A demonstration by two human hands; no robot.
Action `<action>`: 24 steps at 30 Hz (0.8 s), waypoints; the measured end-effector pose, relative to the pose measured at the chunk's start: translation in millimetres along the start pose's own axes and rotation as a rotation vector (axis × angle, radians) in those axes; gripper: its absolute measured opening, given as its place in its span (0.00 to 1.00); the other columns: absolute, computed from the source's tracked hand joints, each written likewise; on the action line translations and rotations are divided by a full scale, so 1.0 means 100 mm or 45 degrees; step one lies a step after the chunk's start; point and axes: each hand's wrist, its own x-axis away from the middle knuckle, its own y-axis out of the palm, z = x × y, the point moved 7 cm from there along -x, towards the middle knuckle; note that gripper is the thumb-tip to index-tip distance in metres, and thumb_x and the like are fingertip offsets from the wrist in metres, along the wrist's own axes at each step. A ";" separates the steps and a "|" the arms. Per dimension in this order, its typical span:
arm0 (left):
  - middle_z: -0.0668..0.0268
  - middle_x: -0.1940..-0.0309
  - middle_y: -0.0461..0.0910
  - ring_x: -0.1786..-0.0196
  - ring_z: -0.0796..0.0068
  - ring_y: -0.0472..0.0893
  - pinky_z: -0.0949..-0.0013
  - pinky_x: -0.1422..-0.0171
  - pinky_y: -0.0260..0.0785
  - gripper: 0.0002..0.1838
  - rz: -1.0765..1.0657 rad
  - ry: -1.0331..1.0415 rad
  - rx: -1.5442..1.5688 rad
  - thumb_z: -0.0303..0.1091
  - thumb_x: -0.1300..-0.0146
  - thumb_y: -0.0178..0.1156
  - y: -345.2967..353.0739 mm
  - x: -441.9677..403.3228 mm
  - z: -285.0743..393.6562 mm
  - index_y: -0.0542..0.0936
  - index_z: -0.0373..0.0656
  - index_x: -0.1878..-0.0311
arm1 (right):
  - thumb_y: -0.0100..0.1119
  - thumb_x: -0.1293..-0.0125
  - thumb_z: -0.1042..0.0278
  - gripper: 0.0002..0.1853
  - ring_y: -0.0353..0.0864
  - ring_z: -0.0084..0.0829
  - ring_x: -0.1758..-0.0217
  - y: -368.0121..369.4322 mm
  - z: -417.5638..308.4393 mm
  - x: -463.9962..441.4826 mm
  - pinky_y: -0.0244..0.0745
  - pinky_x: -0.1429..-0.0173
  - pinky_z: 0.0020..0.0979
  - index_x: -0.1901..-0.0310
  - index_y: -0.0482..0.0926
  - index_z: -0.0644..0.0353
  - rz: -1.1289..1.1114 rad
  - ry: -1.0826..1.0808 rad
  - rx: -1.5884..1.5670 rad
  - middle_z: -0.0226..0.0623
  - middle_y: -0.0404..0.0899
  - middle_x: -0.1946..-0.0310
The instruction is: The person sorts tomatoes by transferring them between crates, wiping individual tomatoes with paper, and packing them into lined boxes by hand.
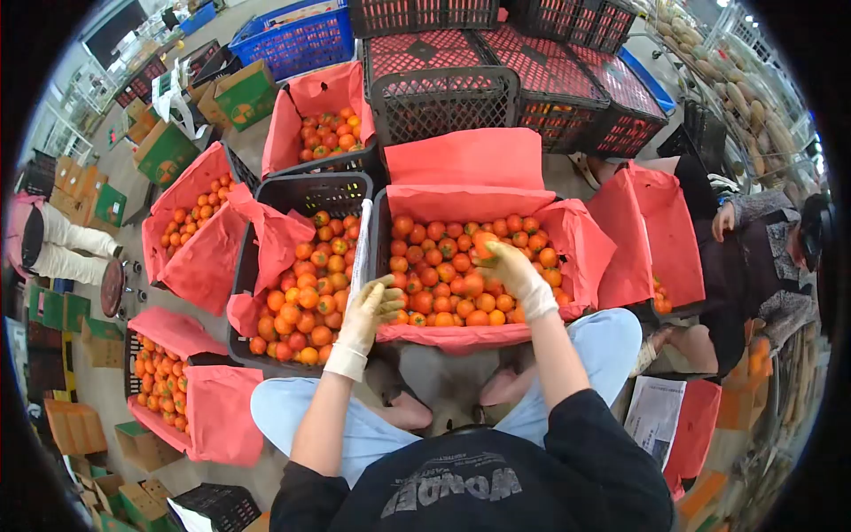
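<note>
I'm pinching tomato with right hand, likely lightly to spare skin; left of grip, left hand hovering, fingers parted, holding nothing visible; below grip, loose tomatoes lying in crate, red liner seemingly cushioning them

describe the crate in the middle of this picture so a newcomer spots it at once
Find the stacked black crates at the top. Below them, at the view's centre, sits a black crate of tomatoes, lined with red paper. Unlike its neighbours, it has the pale-gloved right hand over its tomatoes.
</note>
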 end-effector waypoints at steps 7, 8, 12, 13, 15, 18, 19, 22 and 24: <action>0.58 0.47 0.78 0.49 0.64 0.80 0.60 0.47 0.76 0.30 -0.135 -0.196 0.356 0.55 0.31 0.56 0.45 0.24 -0.03 0.72 0.42 0.35 | 0.63 0.33 0.56 0.27 0.72 0.33 0.35 1.57 -0.03 1.04 0.67 0.31 0.34 0.36 0.73 0.58 -0.662 -0.946 1.247 0.38 0.70 0.35; 0.60 0.50 0.79 0.50 0.63 0.80 0.61 0.47 0.75 0.28 -0.136 -0.109 0.317 0.53 0.31 0.57 0.35 0.18 0.01 0.75 0.42 0.38 | 0.63 0.33 0.56 0.26 0.73 0.33 0.35 1.46 0.02 0.91 0.67 0.32 0.34 0.37 0.74 0.59 -0.620 -0.783 1.110 0.39 0.71 0.35; 0.65 0.50 0.78 0.53 0.68 0.79 0.67 0.50 0.75 0.20 0.176 0.114 0.306 0.46 0.31 0.57 -0.44 0.16 0.31 0.78 0.44 0.44 | 0.63 0.35 0.54 0.25 0.81 0.34 0.44 0.60 0.01 0.26 0.74 0.38 0.35 0.42 0.78 0.60 -0.013 -0.460 1.040 0.43 0.82 0.48; 0.65 0.49 0.78 0.51 0.67 0.78 0.66 0.49 0.75 0.19 0.376 0.252 0.290 0.46 0.31 0.58 -0.63 0.25 0.42 0.77 0.46 0.44 | 0.63 0.37 0.50 0.27 0.82 0.36 0.45 0.35 0.03 0.11 0.75 0.39 0.35 0.43 0.79 0.61 0.125 -0.362 1.172 0.45 0.82 0.47; 0.61 0.42 0.73 0.37 0.62 0.71 0.44 0.39 0.67 0.25 0.475 0.211 0.373 0.54 0.32 0.56 -0.95 0.30 0.47 0.74 0.47 0.40 | 0.63 0.39 0.51 0.27 0.82 0.45 0.46 0.00 0.16 -0.22 0.76 0.41 0.40 0.41 0.78 0.58 0.223 -0.412 1.269 0.51 0.82 0.49; 0.62 0.40 0.72 0.38 0.60 0.70 0.44 0.36 0.63 0.27 0.538 0.247 0.533 0.58 0.32 0.55 -1.15 0.35 0.47 0.75 0.46 0.41 | 0.65 0.41 0.56 0.28 0.80 0.45 0.43 0.13 0.31 -0.47 0.74 0.39 0.40 0.39 0.76 0.56 0.072 -0.475 1.826 0.49 0.80 0.46; 0.63 0.40 0.72 0.38 0.62 0.70 0.46 0.36 0.63 0.26 0.610 0.193 0.575 0.56 0.32 0.56 -1.16 0.38 0.50 0.76 0.46 0.42 | 0.66 0.42 0.57 0.29 0.79 0.48 0.43 0.23 0.39 -0.50 0.74 0.39 0.43 0.39 0.76 0.53 -0.044 -0.494 1.965 0.50 0.79 0.46; 0.73 0.39 0.74 0.36 0.74 0.67 0.54 0.31 0.56 0.20 0.882 0.522 0.170 0.49 0.32 0.60 -1.35 0.54 0.81 0.77 0.52 0.42 | 0.68 0.47 0.56 0.36 0.77 0.49 0.41 0.26 0.86 -0.81 0.75 0.40 0.44 0.35 0.70 0.48 -0.336 -0.257 2.091 0.51 0.80 0.48; 0.75 0.39 0.74 0.36 0.76 0.67 0.57 0.30 0.54 0.19 0.990 0.554 0.178 0.48 0.32 0.60 -1.49 0.59 0.84 0.77 0.53 0.42 | 0.70 0.49 0.56 0.40 0.77 0.49 0.40 0.31 1.03 -0.81 0.75 0.40 0.44 0.33 0.67 0.48 -0.372 -0.046 2.131 0.51 0.79 0.47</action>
